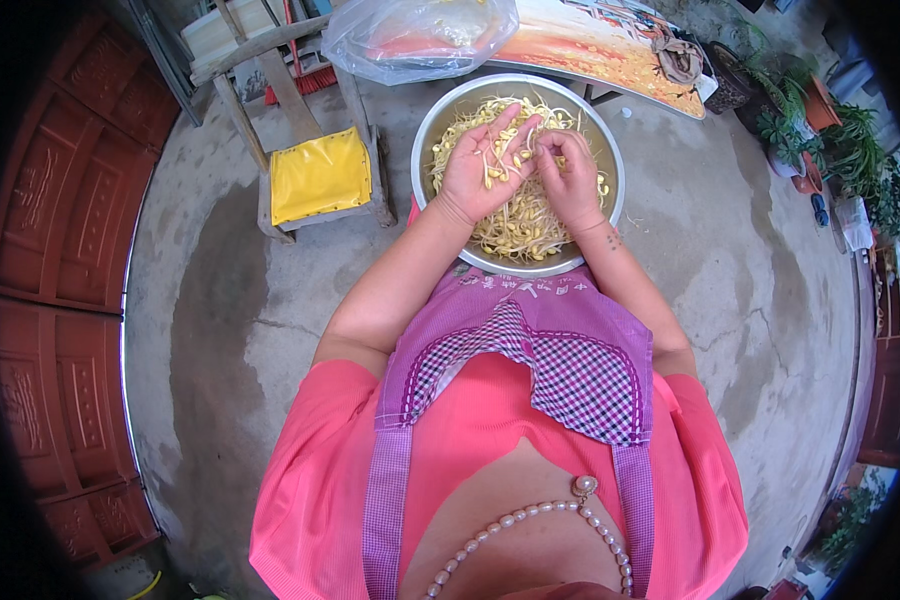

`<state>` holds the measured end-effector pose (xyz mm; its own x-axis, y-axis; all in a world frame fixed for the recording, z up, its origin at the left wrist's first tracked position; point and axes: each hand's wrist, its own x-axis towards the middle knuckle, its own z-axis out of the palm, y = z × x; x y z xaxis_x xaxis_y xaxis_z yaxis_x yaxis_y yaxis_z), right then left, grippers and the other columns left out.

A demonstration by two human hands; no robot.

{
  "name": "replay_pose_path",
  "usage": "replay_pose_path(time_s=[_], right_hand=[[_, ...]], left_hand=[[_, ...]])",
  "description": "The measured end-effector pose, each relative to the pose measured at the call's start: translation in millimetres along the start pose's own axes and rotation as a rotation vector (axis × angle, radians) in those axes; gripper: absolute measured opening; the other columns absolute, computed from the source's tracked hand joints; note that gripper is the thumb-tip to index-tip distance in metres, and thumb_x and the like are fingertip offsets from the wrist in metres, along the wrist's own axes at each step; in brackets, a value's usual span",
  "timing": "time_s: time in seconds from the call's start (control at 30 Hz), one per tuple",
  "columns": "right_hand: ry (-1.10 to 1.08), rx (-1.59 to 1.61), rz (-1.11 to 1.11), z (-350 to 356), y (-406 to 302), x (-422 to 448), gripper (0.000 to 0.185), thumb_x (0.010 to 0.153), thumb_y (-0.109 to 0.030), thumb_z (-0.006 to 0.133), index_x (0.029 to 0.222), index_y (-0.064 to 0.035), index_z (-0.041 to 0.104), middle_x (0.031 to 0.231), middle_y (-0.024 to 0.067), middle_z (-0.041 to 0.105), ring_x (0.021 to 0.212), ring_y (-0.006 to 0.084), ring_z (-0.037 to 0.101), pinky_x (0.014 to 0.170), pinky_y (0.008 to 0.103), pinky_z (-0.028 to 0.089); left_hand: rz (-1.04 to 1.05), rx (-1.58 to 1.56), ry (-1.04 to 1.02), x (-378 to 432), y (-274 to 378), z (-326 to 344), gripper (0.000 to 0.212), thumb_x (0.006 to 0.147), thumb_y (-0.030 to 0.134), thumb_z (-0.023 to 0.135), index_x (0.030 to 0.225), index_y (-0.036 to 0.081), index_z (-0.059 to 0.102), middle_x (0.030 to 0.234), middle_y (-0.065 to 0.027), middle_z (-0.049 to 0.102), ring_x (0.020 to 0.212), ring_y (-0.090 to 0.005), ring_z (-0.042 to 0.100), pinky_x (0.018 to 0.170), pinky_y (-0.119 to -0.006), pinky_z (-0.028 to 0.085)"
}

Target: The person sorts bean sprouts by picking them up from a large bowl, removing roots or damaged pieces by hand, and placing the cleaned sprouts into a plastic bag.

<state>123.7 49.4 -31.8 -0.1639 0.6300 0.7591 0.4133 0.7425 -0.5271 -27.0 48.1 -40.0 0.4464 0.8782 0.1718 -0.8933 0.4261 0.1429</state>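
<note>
A wide metal basin in front of me holds a heap of soybean sprouts with yellow heads and pale stems. Over the heap, my left hand is turned palm up, and several sprouts lie across its palm and fingers. My right hand is beside it, thumb and forefinger pinched together at a thin pale sprout by the left fingertips. The tips of the right fingers are partly hidden. The basin's near rim touches my purple apron.
A wooden chair with a yellow seat pad stands at the left. Beyond the basin are a clear plastic bag and a low printed table. Potted plants line the right; red doors stand far left.
</note>
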Motion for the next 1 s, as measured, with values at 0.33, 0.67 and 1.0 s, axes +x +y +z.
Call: replay_pose_path(time_s=[0.33, 0.67, 1.0], right_hand=[[0.221, 0.023, 0.032, -12, 9, 2, 0.010, 0.082, -0.002, 0.059, 0.091, -0.0030, 0.057, 0.086, 0.0068, 0.059, 0.077, 0.0187, 0.056, 0.070, 0.0278, 0.045], [0.618, 0.456, 0.412, -46, 32, 9, 0.012, 0.089, -0.013, 0.058, 0.096, -0.0028, 0.060, 0.088, -0.0005, 0.060, 0.080, 0.0071, 0.053, 0.071, 0.0200, 0.042], [0.662, -0.625, 0.594, -153, 98, -31, 0.026, 0.070, -0.005, 0.064, 0.095, -0.0125, 0.066, 0.116, 0.0090, 0.043, 0.112, 0.0260, 0.039, 0.097, 0.0381, 0.028]], left_hand=[[0.097, 0.101, 0.103, -3, 0, 4, 0.047, 0.091, 0.025, 0.034, 0.134, 0.006, 0.037, 0.140, -0.0208, 0.033, 0.128, -0.0350, 0.034, 0.107, -0.050, 0.023], [0.121, 0.071, 0.110, -5, 0, 10, 0.047, 0.089, 0.024, 0.035, 0.132, 0.005, 0.040, 0.141, -0.0199, 0.032, 0.129, -0.0397, 0.032, 0.107, -0.051, 0.023], [0.110, 0.093, 0.060, -3, 2, 3, 0.046, 0.088, 0.025, 0.039, 0.129, 0.005, 0.045, 0.140, -0.0167, 0.036, 0.132, -0.0336, 0.030, 0.102, -0.046, 0.031]])
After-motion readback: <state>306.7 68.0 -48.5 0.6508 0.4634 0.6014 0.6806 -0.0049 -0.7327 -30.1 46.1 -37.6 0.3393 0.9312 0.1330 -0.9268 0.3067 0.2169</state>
